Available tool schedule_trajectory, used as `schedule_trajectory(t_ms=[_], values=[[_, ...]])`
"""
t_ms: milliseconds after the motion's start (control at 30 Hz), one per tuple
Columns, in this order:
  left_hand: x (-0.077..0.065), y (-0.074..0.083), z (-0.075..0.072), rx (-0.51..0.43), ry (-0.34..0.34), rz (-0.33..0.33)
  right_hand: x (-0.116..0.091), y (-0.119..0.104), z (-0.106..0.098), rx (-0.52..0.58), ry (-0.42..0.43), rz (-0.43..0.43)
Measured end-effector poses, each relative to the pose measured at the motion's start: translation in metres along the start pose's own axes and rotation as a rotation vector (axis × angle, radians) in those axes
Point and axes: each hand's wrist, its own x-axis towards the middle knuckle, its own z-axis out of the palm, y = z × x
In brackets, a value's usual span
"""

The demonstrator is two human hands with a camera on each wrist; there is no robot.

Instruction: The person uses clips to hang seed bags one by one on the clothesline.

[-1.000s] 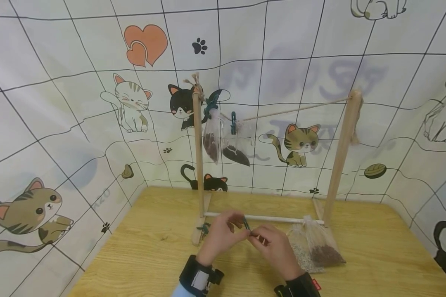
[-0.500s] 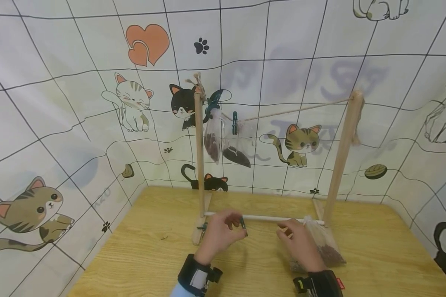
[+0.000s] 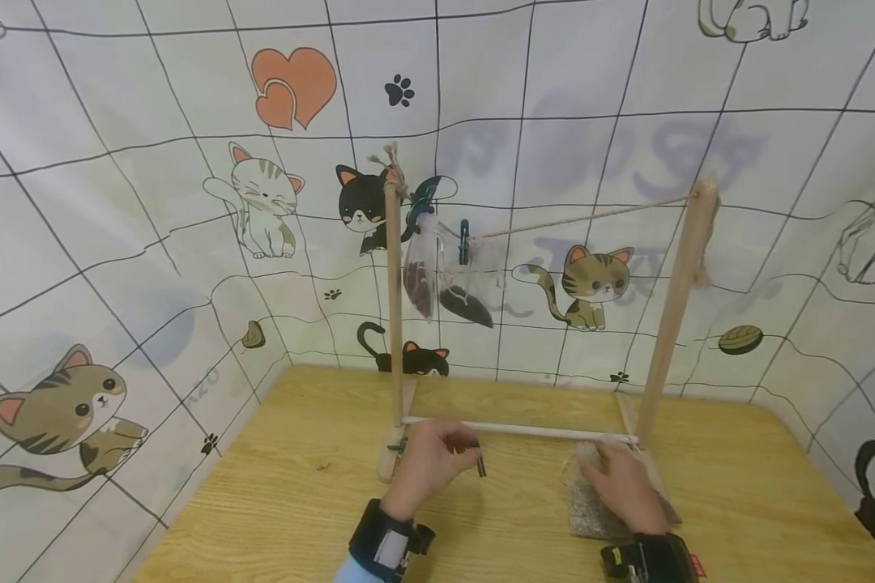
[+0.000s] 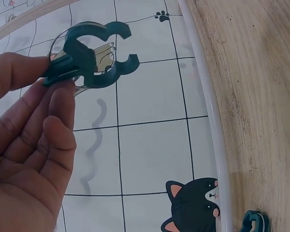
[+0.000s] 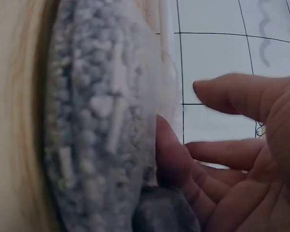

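A dark green clothes peg [image 3: 480, 459] is pinched by its handles between the thumb and fingers of my left hand [image 3: 433, 461], in front of the white crossbar. In the left wrist view, the jaws of the peg [image 4: 82, 63] are spread apart. My right hand [image 3: 627, 482] reaches over a clear bag of pale grey grains [image 3: 591, 510] lying on the table. In the right wrist view, its thumb [image 5: 232, 92] stands apart from the fingers, and the fingertips are right beside the grain-filled bag [image 5: 96, 96]. A second bag with dark reddish contents [image 3: 669, 508] is mostly hidden behind this hand.
A wooden frame [image 3: 674, 316] carries a slack rope [image 3: 591, 216]. Two bags with dark contents [image 3: 467, 306] hang at its left part from green pegs [image 3: 464, 241]. Another green peg [image 3: 397, 445] lies by the left foot. A white crossbar [image 3: 539, 430] joins the posts low down.
My right hand has let go of the peg and moved right, over the bag of grey grains. The peg stays in my left hand, which has barely moved.
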Motion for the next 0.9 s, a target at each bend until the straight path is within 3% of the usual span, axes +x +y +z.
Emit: schedule_trajectory(t_ms=[267,533,733,900], values=[[-0.001,-0.002,0.001,0.018,-0.017,0.005,0.004,0.003,0.002,-0.055,-0.012,0.044],[0.0,-0.001,0.0,0.018,-0.023,0.01,0.003,-0.002,-0.002,-0.032,0.018,0.046],[-0.001,-0.001,0.001,0.031,-0.011,0.019,-0.001,-0.008,-0.011,-0.03,0.068,-0.021],[-0.001,0.0,0.0,0.033,-0.001,0.001,-0.006,-0.017,-0.021,0.036,0.125,-0.089]])
